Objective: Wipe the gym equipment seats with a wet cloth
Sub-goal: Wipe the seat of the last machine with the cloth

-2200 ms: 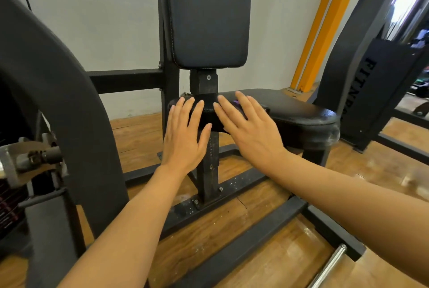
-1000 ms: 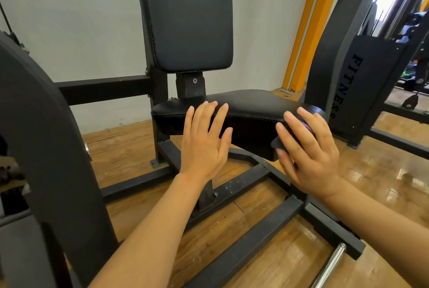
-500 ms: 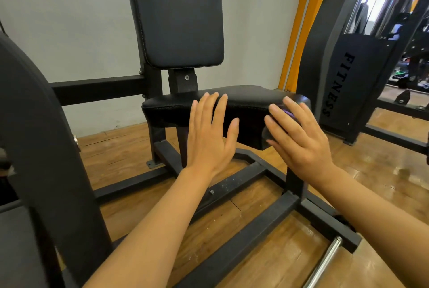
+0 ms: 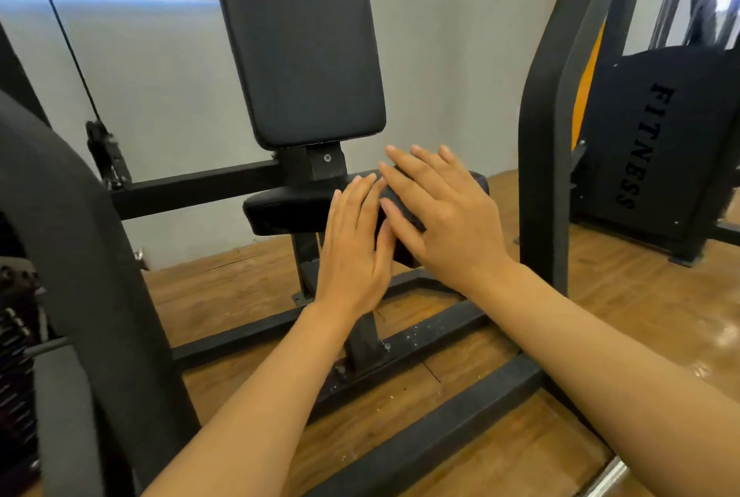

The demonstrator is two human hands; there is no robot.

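Note:
The black padded seat [image 4: 286,210] of a gym machine sits below its upright black back pad [image 4: 304,36]. My left hand [image 4: 352,252] lies flat against the seat's front edge, fingers straight and together. My right hand [image 4: 444,216] presses flat on the seat top just right of it, fingers straight, its little finger side touching the left fingertips. No cloth shows; whatever lies under the right palm is hidden.
The machine's black floor frame [image 4: 432,428] crosses the wooden floor [image 4: 640,296] below my arms. A thick black curved arm [image 4: 80,256] stands at the left, a black upright [image 4: 544,136] at the right, and a panel marked FITNESS [image 4: 644,144] behind it.
My right hand has slid from the seat's right end back toward the left hand and now touches it. The left hand stayed on the front edge. The view swung right.

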